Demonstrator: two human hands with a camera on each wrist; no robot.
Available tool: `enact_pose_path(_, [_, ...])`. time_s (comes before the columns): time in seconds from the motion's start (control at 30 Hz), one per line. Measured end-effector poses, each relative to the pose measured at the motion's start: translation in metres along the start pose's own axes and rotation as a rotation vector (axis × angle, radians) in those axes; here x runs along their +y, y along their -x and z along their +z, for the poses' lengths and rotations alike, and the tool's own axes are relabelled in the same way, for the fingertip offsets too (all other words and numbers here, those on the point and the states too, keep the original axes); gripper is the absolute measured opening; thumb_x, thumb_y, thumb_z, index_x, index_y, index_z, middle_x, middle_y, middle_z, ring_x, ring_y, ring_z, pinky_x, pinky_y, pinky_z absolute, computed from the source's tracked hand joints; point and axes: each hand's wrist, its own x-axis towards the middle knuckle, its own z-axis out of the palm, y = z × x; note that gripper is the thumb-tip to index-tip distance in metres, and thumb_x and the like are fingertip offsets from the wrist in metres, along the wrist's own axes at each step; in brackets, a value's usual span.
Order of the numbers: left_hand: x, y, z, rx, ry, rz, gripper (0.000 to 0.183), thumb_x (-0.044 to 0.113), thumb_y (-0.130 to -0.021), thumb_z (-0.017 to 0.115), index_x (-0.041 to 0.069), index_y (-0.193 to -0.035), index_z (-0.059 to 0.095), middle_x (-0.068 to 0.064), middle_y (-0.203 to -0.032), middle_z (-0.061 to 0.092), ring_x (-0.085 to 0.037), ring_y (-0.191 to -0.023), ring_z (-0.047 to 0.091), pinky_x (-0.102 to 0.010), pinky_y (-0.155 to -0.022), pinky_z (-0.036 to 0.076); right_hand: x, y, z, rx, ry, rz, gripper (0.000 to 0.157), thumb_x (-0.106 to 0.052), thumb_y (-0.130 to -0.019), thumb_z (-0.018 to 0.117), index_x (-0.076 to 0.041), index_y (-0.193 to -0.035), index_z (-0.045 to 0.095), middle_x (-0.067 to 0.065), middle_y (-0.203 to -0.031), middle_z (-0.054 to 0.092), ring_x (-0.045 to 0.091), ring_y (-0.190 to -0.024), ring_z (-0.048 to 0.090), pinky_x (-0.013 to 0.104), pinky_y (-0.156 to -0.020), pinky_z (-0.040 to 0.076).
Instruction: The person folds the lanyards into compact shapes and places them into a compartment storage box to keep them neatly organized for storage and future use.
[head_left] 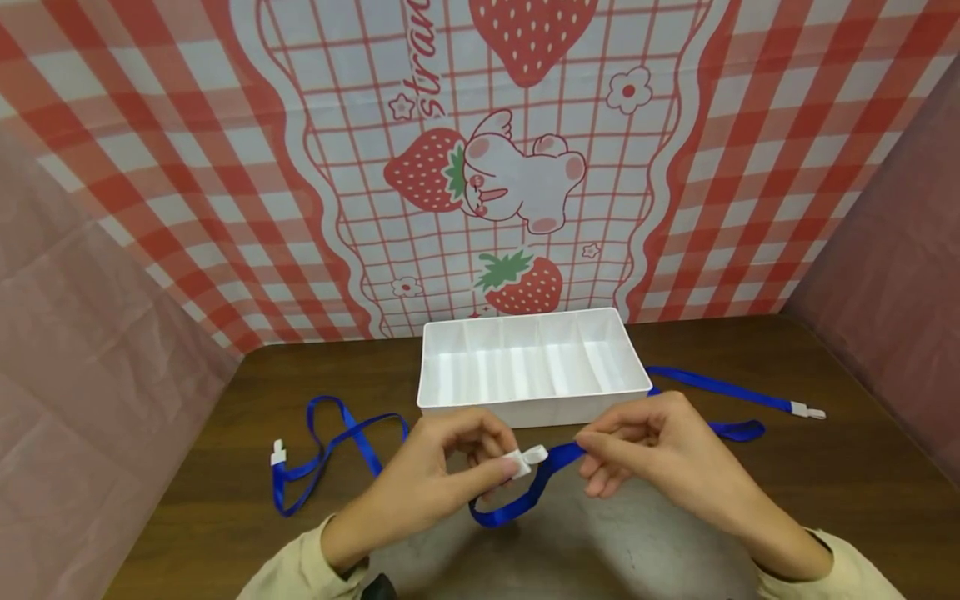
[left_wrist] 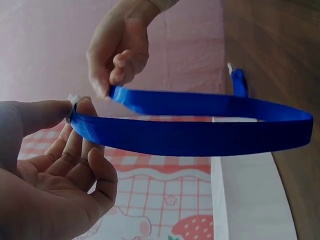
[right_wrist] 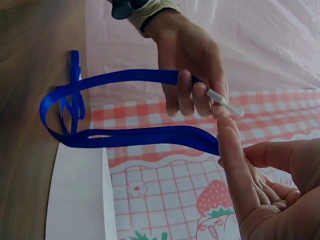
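Note:
My left hand (head_left: pixel 431 471) pinches the white clip (head_left: pixel 520 463) of a blue lanyard (head_left: pixel 517 507) between thumb and fingers, above the near part of the table. To its right, my right hand (head_left: pixel 667 454) pinches the strap of the same lanyard with thumb and fingertips. Between the hands the strap hangs in a loop. From the left wrist side, the strap (left_wrist: pixel 200 136) stretches out in a long bend. In the right wrist view the clip (right_wrist: pixel 224 101) sticks out past the left fingertips, and the strap (right_wrist: pixel 150 137) runs doubled toward the right fingers.
Behind the hands stands a white box (head_left: pixel 532 408) divided into several compartments. Another blue lanyard (head_left: pixel 322 454) with a white clip lies on the left of the brown table (head_left: pixel 202 533). A further lanyard (head_left: pixel 727 386) lies to the right. A strawberry-print cloth (head_left: pixel 360 208) hangs behind.

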Motion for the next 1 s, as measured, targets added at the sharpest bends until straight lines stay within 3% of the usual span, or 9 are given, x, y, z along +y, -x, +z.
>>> enact_pose_path(0.2, [-0.006,-0.005,0.01,-0.004,0.03,-0.003,0.004,0.014,-0.097,0.066,0.011,-0.1,0.065,-0.006,-0.075,0.067,-0.015,-0.063,0.062,-0.027,-0.059,0.052,0.001,-0.005,0.005,-0.036,-0.053,-0.028,0.018,-0.007,-0.1,0.059,0.008,-0.098,0.07,0.02,-0.082,0.072,0.033,-0.07,0.073,0.049,-0.061,0.058])
enact_pose_path(0.43, [-0.01,-0.01,0.018,0.039,0.033,-0.008,0.012,0.014,-0.095,0.068,0.002,-0.096,0.066,-0.013,-0.074,0.069,-0.01,-0.058,0.062,-0.029,-0.057,0.054,0.002,-0.008,0.01,-0.069,-0.086,-0.041,0.019,-0.007,-0.101,0.057,0.007,-0.101,0.07,0.023,-0.086,0.072,0.033,-0.072,0.073,0.049,-0.062,0.058])
enact_pose_path(0.63, [-0.012,-0.01,0.023,0.084,-0.018,-0.012,0.012,0.016,-0.095,0.068,0.004,-0.094,0.067,-0.007,-0.072,0.069,-0.018,-0.058,0.064,-0.028,-0.057,0.054,0.004,-0.01,0.014,-0.064,-0.061,-0.043,0.018,-0.008,-0.1,0.058,0.006,-0.1,0.071,0.022,-0.085,0.071,0.031,-0.072,0.073,0.048,-0.062,0.058])
enact_pose_path(0.83, [-0.014,-0.013,0.027,0.118,-0.022,0.013,0.01,0.015,-0.095,0.068,0.005,-0.095,0.066,-0.005,-0.072,0.068,-0.011,-0.061,0.064,-0.028,-0.056,0.054,0.005,-0.01,0.017,-0.044,0.006,-0.054,0.014,-0.009,-0.098,0.063,0.001,-0.097,0.072,0.011,-0.082,0.074,0.028,-0.071,0.073,0.045,-0.062,0.059])
enact_pose_path(1.0, [-0.015,-0.014,0.028,0.092,-0.071,0.022,0.017,0.018,-0.096,0.068,0.01,-0.109,0.062,-0.001,-0.073,0.067,-0.007,-0.059,0.06,-0.026,-0.054,0.052,0.004,-0.01,0.018,-0.044,0.02,-0.076,0.013,-0.008,-0.098,0.062,0.0,-0.096,0.072,0.009,-0.081,0.074,0.027,-0.07,0.073,0.044,-0.061,0.059])
